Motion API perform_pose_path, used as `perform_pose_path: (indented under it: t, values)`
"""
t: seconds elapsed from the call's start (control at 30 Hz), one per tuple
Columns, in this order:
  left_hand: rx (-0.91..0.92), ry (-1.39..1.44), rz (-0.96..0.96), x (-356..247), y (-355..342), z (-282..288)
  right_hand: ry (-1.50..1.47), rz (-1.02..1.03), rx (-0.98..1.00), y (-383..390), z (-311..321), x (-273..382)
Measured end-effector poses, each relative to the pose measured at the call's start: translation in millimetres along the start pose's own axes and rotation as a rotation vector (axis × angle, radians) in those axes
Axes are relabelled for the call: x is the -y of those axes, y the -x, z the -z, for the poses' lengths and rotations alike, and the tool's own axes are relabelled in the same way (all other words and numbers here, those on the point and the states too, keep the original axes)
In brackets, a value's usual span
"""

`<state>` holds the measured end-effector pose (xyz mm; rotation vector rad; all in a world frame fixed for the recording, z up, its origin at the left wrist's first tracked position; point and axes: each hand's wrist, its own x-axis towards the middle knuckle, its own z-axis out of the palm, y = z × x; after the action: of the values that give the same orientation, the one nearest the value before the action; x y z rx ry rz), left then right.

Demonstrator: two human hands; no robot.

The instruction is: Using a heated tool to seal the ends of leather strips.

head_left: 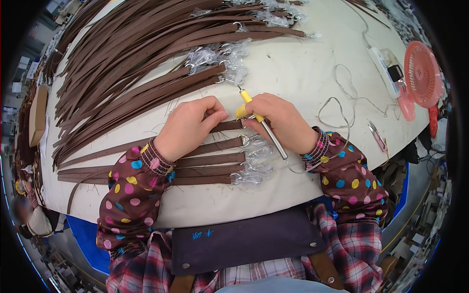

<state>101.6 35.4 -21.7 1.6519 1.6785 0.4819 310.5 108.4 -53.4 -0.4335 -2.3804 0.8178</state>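
My right hand (281,119) is closed around a slim corded pen tool (271,138) with a yellow grip and silver body, much like a soldering iron. Its thin tip points away from me, and a yellow cover shows at the fingers. Under those fingers lies the metal-fitted end of a brown strap (227,126). My left hand (188,124) is over the same strap, thumb and forefinger pressed together; anything between them is too small to make out. Nearer me, several brown straps (210,160) lie side by side, their hardware wrapped in clear plastic (256,161).
A large pile of brown straps (122,53) covers the far left of the pale table (303,63). On the right are a pink fan (422,73), a white power strip (383,72), a loose cable (352,97) and small thread snips (377,136).
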Motion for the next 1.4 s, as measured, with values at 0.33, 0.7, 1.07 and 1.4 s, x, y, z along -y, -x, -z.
perform_pose_path:
  t: [0.33,0.7,1.07,1.4]
  values:
    - [0.096,-0.546,-0.45,-16.4,55.5,-5.1,0.115,0.097,-0.073,1.4,3.2,5.3]
    - [0.096,-0.256,-0.483,-7.8,39.9,5.7,-0.022,-0.106,0.055,7.4,9.6,14.1]
    - [-0.551,-0.673,-0.454,13.3,-32.6,23.4,0.057,-0.105,-0.181,0.6,19.1,6.5]
    - [0.115,0.454,0.072,-2.5,17.5,20.9,0.09,-0.035,-0.058,-14.1,16.8,12.5]
